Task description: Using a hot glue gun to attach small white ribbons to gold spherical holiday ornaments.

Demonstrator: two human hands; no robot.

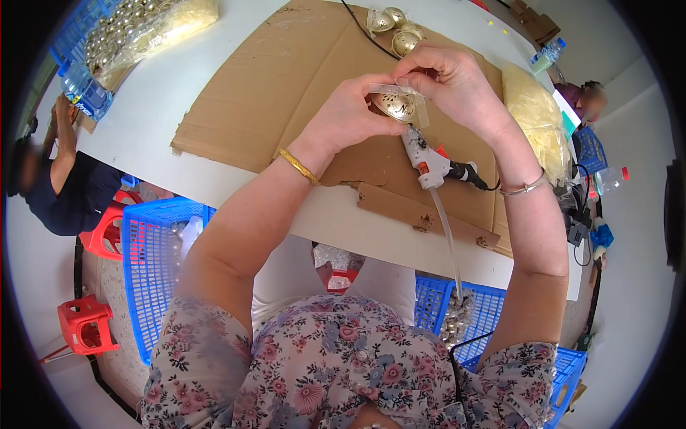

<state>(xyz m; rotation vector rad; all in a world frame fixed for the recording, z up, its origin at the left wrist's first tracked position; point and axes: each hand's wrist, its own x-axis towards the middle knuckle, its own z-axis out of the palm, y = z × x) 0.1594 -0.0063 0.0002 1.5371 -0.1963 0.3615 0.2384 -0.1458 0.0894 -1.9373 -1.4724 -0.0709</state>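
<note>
Between partly closed fingers and thumb of the left hand [346,113] sits a gold bell-shaped ornament [394,107]; the fingers of the right hand [457,86] pinch together on a sheer ribbon [386,89] along its upper edge. Sound practice: steady the ornament, lay the ribbon flat, hold the thumb clear of the glue gun [430,166] nozzle just below. Beyond, a cardboard sheet [271,86] covers part of the white desk [151,118].

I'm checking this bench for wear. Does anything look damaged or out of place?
Yes: the cardboard on the table looks ragged along its near edge, with dark blotches there, unlike its plainer surface. The glue stick behind the glue gun also juts past the table's edge.
</note>
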